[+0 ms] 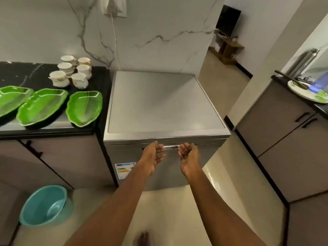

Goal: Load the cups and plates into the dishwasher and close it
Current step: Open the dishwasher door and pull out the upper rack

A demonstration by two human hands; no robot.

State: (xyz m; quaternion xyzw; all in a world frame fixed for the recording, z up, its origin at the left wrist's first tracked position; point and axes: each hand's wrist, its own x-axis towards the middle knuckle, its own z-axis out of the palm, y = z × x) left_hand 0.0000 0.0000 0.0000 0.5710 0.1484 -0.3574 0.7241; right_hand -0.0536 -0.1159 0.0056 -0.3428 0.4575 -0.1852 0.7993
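Note:
A silver dishwasher (159, 103) stands in front of me with its door shut. A bar handle (171, 147) runs across the top of the door. My left hand (153, 157) and my right hand (189, 157) are palm-up just below that handle, fingers curled toward it and apart, holding nothing. On the black counter (21, 73) to the left lie three green leaf-shaped plates (84, 108), (41, 105), (12, 98). Behind them stand several white patterned cups (71, 71).
A teal plastic basin (44, 205) sits on the floor at lower left. Grey cabinets (292, 148) line the right side, with a plate and steel bottle on their counter (308, 91). A power cord hangs from a wall socket (113, 8) behind the dishwasher.

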